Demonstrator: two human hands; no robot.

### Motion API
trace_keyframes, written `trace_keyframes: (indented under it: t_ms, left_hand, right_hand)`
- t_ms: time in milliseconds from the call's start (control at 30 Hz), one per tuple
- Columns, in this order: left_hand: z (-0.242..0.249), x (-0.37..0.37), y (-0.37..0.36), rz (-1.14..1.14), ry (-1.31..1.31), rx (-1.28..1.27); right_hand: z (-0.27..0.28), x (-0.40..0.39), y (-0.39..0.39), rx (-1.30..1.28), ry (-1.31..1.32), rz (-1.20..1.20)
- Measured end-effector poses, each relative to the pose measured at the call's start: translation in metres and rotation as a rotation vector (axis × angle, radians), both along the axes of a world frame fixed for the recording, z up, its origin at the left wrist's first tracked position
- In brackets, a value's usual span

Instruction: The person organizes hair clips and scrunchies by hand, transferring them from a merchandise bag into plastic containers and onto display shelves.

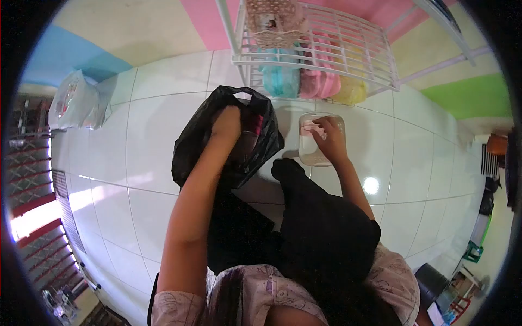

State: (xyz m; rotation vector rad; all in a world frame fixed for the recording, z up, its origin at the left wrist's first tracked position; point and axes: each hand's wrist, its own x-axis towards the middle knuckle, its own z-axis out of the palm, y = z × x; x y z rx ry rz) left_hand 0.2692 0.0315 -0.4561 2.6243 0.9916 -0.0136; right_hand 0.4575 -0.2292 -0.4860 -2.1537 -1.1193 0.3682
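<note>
My left hand [227, 120] reaches down into a black plastic bag [187, 149] that stands with its mouth wide on the floor. Its fingers are hidden inside, so I cannot see whether they grip anything. Something dark with a bright pink part [254, 124] shows in the bag beside that hand. To the right, my right hand [330, 137] is over a clear, rounded plastic container [312, 157]. Its thumb and fingers are apart, with the tips at a small pink-and-white item [308, 126] in the container's far end.
Behind the bag and container stands a white wire rack [348, 54] with a patterned woven basket [274, 24] on it. Teal [280, 73], pink [321, 76] and yellow bags [352, 89] sit beneath its shelf. A filled white plastic bag [79, 100] rests at far left. My black-clad knees are close to the container.
</note>
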Motion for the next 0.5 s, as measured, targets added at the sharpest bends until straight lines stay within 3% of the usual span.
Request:
trace_keyframes:
  t_ms: [67, 200, 300, 400, 500]
  left_hand:
    - [0.065, -0.011, -0.006, -0.020, -0.141, -0.174]
    - [0.163, -0.041, -0.039, -0.009, -0.188, -0.429]
    - [0.175, -0.049, -0.071, -0.025, -0.476, -0.837]
    - [0.157, -0.054, -0.076, -0.034, -0.638, -0.850]
    - [0.095, -0.064, -0.038, 0.141, -0.545, -0.770]
  right_hand:
    - [0.031, -0.004, 0.011, 0.039, 0.245, 0.003]
    - [0.110, -0.037, 0.045, 0.317, 0.555, 0.280]
    - [0.141, -0.060, 0.054, 0.392, 0.612, 0.416]
    - [0.142, -0.048, 0.046, 0.269, 0.455, 0.402]
    - [0.138, -0.012, 0.025, 0.043, 0.416, 0.092]
